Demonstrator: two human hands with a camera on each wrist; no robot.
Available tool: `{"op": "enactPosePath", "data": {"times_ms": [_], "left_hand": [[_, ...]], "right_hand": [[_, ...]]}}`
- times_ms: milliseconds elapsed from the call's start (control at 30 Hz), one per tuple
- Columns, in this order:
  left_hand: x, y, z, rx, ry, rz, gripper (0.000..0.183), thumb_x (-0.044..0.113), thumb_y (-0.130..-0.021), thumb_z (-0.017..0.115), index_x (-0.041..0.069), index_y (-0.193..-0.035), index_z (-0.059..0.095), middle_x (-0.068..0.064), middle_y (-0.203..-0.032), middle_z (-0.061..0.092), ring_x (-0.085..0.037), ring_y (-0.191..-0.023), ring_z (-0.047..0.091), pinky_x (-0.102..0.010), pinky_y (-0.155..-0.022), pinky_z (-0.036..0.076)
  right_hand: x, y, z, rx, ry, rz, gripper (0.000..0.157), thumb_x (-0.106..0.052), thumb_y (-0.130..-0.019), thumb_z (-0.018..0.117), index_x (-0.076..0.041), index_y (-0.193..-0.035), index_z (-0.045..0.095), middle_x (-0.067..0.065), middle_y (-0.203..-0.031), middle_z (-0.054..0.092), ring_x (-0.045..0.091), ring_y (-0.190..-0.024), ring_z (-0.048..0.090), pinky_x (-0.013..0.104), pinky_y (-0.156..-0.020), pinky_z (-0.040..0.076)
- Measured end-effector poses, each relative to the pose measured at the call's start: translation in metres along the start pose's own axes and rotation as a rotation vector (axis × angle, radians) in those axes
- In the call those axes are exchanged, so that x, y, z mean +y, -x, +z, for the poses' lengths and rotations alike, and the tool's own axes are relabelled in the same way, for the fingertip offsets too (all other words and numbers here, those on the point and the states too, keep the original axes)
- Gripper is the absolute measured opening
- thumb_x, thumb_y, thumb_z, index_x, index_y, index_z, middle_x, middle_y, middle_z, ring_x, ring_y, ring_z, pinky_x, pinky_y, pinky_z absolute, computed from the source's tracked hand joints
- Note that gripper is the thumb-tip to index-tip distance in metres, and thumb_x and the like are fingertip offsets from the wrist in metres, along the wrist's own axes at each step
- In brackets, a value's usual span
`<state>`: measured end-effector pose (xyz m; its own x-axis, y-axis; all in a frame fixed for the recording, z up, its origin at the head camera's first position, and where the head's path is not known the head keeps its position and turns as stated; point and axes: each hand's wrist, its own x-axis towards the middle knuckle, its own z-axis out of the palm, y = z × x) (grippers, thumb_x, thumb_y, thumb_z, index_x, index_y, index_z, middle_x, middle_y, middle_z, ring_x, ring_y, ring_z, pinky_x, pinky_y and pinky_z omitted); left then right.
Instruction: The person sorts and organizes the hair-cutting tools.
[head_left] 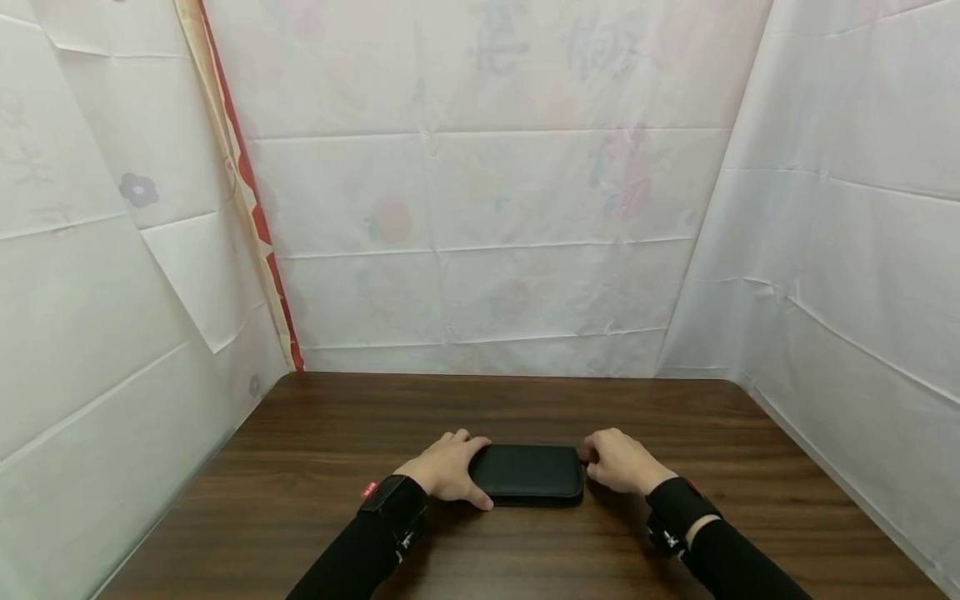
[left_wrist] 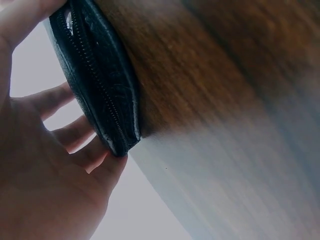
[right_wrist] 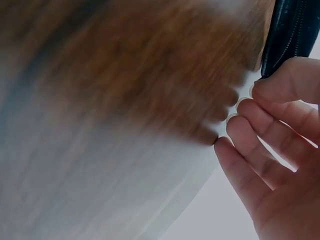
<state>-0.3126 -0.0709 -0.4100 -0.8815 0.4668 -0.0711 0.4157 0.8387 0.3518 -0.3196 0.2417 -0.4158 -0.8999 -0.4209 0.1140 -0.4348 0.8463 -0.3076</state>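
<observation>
A black zip-around wallet (head_left: 527, 472) lies flat on the brown wooden table. My left hand (head_left: 447, 468) grips its left end, thumb along the near side and fingers round the far side. In the left wrist view, the zipper (left_wrist: 102, 82) runs along the wallet's edge, its teeth parted near the top with a pale bit showing inside. At the right end, my right hand (head_left: 621, 460) pinches the small dark zipper pull between thumb and curled index finger. The right wrist view has that thumb (right_wrist: 282, 85) right at the wallet's corner (right_wrist: 285, 40), mostly covering the pull.
The wooden table (head_left: 360, 408) extends around the wallet to its far edge. White sheets (head_left: 480, 200) with faint prints hang behind and on both sides, and a red-and-cream strip (head_left: 251, 196) runs down the back left corner.
</observation>
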Motion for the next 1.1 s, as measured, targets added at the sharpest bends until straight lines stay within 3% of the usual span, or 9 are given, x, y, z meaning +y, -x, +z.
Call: {"op": "enactPosePath", "data": {"times_ms": [367, 633, 900, 1100], "left_hand": [[-0.001, -0.001, 0.0, -0.002, -0.014, -0.005, 0.094, 0.05, -0.072, 0.089, 0.017, -0.15, 0.049, -0.007, -0.131, 0.053, -0.026, -0.118, 0.048, -0.046, -0.096, 0.046], [0.001, -0.002, -0.003, 0.001, -0.012, 0.008, 0.093, 0.048, -0.073, 0.089, 0.016, -0.151, 0.049, -0.008, -0.131, 0.052, -0.028, -0.118, 0.048, -0.046, -0.097, 0.046], [-0.002, 0.004, 0.0, 0.0, -0.013, 0.001, 0.093, 0.048, -0.073, 0.089, 0.014, -0.151, 0.049, -0.009, -0.132, 0.052, -0.029, -0.119, 0.048, -0.047, -0.098, 0.045], [0.002, 0.003, 0.001, 0.002, -0.015, -0.001, 0.092, 0.048, -0.074, 0.088, 0.015, -0.151, 0.049, -0.009, -0.131, 0.053, -0.027, -0.117, 0.048, -0.046, -0.097, 0.045]], "right_hand": [[-0.001, 0.0, -0.002, -0.016, 0.008, 0.024, 0.018, 0.002, -0.082, 0.067, -0.014, -0.078, 0.061, -0.002, -0.075, 0.054, 0.016, -0.065, 0.047, 0.035, -0.061, 0.039], [-0.008, -0.009, 0.002, 0.014, 0.013, 0.053, 0.024, 0.003, -0.084, 0.065, -0.013, -0.071, 0.054, -0.001, -0.067, 0.042, 0.015, -0.059, 0.035, 0.035, -0.057, 0.027], [-0.015, -0.009, 0.006, 0.02, -0.014, 0.062, 0.018, 0.004, -0.089, 0.065, -0.011, -0.08, 0.066, 0.0, -0.072, 0.053, 0.017, -0.062, 0.048, 0.035, -0.059, 0.038], [-0.012, -0.007, 0.007, 0.032, 0.003, 0.046, 0.026, 0.005, -0.089, 0.062, -0.013, -0.072, 0.059, -0.001, -0.065, 0.047, 0.014, -0.056, 0.042, 0.032, -0.055, 0.032]]}}
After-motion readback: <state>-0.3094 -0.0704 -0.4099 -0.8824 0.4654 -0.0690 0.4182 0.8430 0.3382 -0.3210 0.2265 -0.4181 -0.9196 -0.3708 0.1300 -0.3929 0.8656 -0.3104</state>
